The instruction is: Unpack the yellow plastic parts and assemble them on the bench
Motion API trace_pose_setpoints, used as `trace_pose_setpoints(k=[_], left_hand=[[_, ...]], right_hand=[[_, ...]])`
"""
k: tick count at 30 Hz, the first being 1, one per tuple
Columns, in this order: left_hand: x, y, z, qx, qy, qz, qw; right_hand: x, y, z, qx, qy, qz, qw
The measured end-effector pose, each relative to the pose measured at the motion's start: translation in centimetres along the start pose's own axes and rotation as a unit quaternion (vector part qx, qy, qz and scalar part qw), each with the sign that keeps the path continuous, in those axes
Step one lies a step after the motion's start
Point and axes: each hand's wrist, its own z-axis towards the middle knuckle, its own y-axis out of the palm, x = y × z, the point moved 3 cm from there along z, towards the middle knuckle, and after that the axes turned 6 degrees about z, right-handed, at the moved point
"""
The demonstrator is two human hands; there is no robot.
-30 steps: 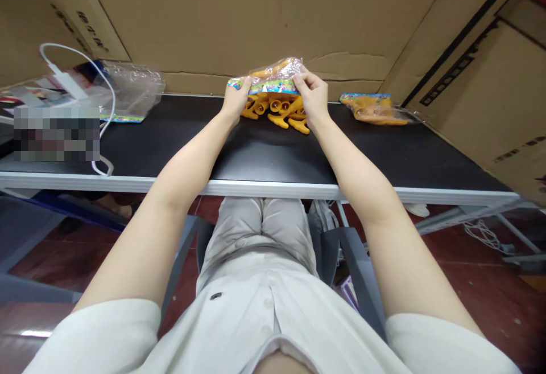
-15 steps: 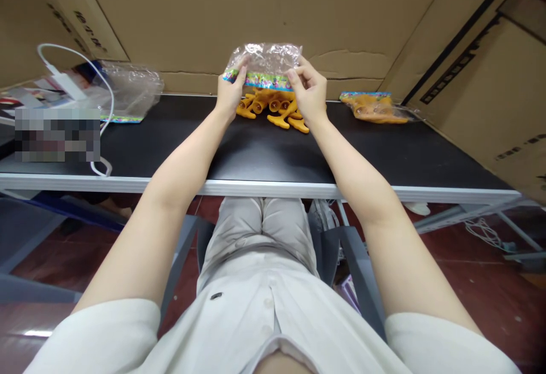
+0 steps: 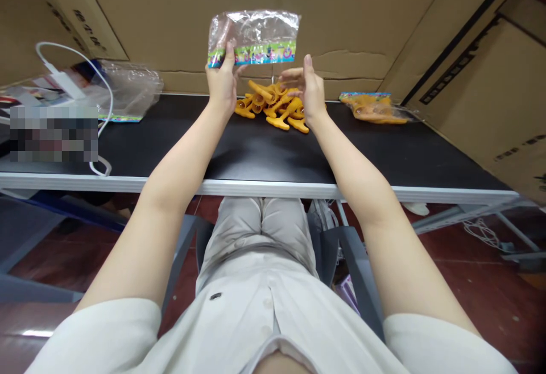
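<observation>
Nearest the camera, the person's two bare forearms reached out over the front edge of the black table (image 3: 384, 157) toward its far side. The right hand (image 3: 307, 88) hung open just above the pile of orange plastic pieces (image 3: 273, 106), fingers loosely spread and holding nothing, close to the pile but apparently not touching it. The left hand (image 3: 222, 81) was raised higher, thumb and fingers pinched on the lower left corner of the clear plastic bag (image 3: 253, 37), which hung in the air in front of the cardboard wall (image 3: 341, 15), well above the table and the pile.

The bag looked empty, thin and very light (it held flat from a single corner pinch), so it would likely be limp, crinkly and slick; the printed colored strip along its lower edge seemed the firmest place to take hold, with a grip at each side to keep it spread. The orange pieces looked like small hard moulded plastic, light and rigid, heaped loosely so they would probably scatter or roll if nudged; gathering several at once by their stems seemed safer than pinching one.

Farther right on the table lay a filled bag (image 3: 373, 107) of the same orange pieces. At the far left sat a heap of empty clear bags (image 3: 132, 89) beside a white cable (image 3: 104, 86).
</observation>
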Motion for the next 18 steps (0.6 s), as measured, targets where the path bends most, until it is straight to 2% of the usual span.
trace_pose_setpoints(k=[2, 3, 5, 8, 10, 13, 16, 18], left_hand=[[-0.1, -0.7, 0.4, 0.058, 0.004, -0.056, 0.997], [0.2, -0.8, 0.4, 0.066, 0.007, -0.072, 0.995], [0.9, -0.7, 0.3, 0.037, 0.030, -0.076, 0.996], [2.4, -0.4, -0.2, 0.014, 0.071, -0.060, 0.996], [3.3, 0.0, -0.8, 0.014, 0.068, -0.041, 0.997], [4.3, 1.0, -1.9, -0.003, 0.035, -0.008, 0.999], [5.0, 2.3, -3.0, -0.053, 0.040, 0.015, 0.998], [5.0, 2.8, -3.6, -0.080, 0.021, 0.036, 0.996]], right_hand=[[1.2, 0.6, -0.4, -0.038, 0.121, 0.010, 0.992], [2.0, 0.8, -0.6, -0.048, 0.167, 0.006, 0.985], [3.4, 1.1, -0.6, -0.061, 0.212, -0.001, 0.975], [4.9, 1.2, -0.3, -0.056, 0.207, 0.021, 0.977], [5.2, 1.1, -0.1, -0.052, 0.195, 0.037, 0.979], [4.7, 0.8, -0.2, -0.057, 0.186, 0.057, 0.979], [3.6, 0.3, -0.1, -0.062, 0.181, 0.116, 0.975], [2.8, -0.1, 0.1, -0.048, 0.167, 0.168, 0.970]])
